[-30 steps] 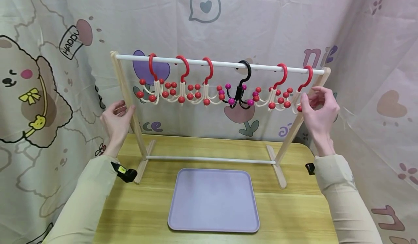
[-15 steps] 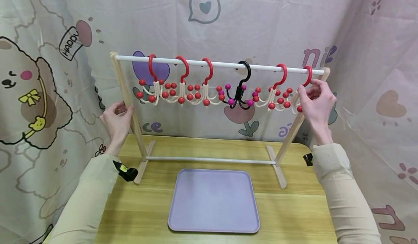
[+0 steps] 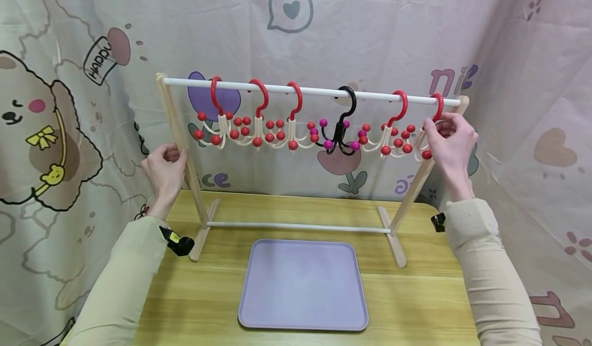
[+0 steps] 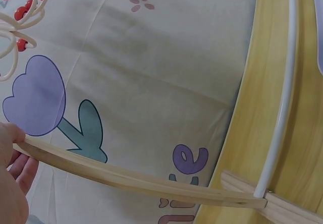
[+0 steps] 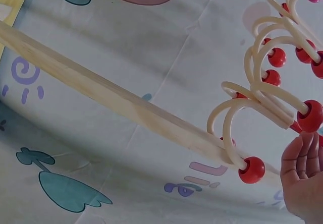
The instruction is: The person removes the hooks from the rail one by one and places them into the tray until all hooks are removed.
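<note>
The octopus-style hanger with a red hook, cream plastic arms and red ball tips [image 5: 274, 112] hangs at the right-hand end of a round white bar [image 3: 319, 91], just beside the pale wooden right post [image 3: 418, 182]; the right hand [image 3: 450, 143] pinches it below the bend of the hook, thumb to the near side and fingers curled behind, the gap between them narrow; the left hand [image 3: 165, 171] grips the pale wooden left post [image 4: 126, 177] between thumb and bent fingers, below the bar; along the same bar, leftward from the held hanger, come one more red-hooked cream hanger [image 3: 386, 135], then a black hanger with magenta balls [image 3: 339, 131], then three red-hooked cream hangers [image 3: 291, 127] towards the left post; the arms of neighbouring hangers reach close to each other, and whether some touch I cannot tell; lower down, a thin white crossbar [image 3: 296, 226] joins the two posts near their flat wooden feet [image 3: 392, 238], which stand on a yellowish wood-grain counter [image 3: 185, 299]; in front of the crossbar lies a flat lilac rectangular tray with rounded corners [image 3: 302, 284]; behind everything hangs a pale cloth printed with cartoon flowers, hearts and lettering [image 3: 370, 37]; cream sleeves [image 3: 115, 279] cover both forearms.
</note>
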The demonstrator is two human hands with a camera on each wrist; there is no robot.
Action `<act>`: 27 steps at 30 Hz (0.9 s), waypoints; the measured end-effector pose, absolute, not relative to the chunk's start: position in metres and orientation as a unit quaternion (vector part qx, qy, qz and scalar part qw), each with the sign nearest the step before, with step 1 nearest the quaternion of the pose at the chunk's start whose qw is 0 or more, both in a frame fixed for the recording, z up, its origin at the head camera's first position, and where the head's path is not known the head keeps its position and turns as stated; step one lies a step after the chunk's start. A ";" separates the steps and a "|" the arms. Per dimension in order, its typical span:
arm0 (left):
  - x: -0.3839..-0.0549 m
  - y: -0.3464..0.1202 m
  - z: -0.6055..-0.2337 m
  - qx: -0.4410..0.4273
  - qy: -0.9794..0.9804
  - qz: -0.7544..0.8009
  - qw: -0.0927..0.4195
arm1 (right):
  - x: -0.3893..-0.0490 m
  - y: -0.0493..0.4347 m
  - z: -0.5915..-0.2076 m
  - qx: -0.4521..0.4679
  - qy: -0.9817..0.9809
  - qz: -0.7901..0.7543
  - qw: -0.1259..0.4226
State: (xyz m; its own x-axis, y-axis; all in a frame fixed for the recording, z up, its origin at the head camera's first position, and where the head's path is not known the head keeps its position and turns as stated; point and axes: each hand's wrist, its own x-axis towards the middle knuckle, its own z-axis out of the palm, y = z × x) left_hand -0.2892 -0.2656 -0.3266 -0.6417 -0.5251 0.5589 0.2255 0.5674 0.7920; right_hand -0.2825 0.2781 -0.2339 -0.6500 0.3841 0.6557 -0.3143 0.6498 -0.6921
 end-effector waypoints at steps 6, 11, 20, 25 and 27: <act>-0.289 -0.267 -0.325 0.091 -0.795 -0.438 0.411 | -0.283 0.279 -0.232 -0.018 -0.808 0.420 0.412; -0.288 -0.268 -0.324 0.085 -0.797 -0.433 0.413 | -0.282 0.279 -0.231 -0.012 -0.810 0.420 0.409; -0.289 -0.269 -0.323 0.084 -0.794 -0.441 0.411 | -0.282 0.277 -0.231 -0.015 -0.810 0.420 0.408; -0.289 -0.269 -0.324 0.085 -0.797 -0.433 0.412 | -0.282 0.276 -0.231 -0.013 -0.805 0.424 0.414; -0.289 -0.270 -0.324 0.086 -0.800 -0.427 0.413 | -0.282 0.276 -0.230 -0.014 -0.804 0.425 0.416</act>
State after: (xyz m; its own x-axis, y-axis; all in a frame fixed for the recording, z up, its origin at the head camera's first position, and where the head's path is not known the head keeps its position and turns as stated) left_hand -0.2893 -0.2696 -0.3244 -0.6435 -0.4898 0.5883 0.2155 0.6215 0.7532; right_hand -0.2822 0.2759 -0.2304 -0.6534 0.3769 0.6565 -0.3305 0.6382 -0.6953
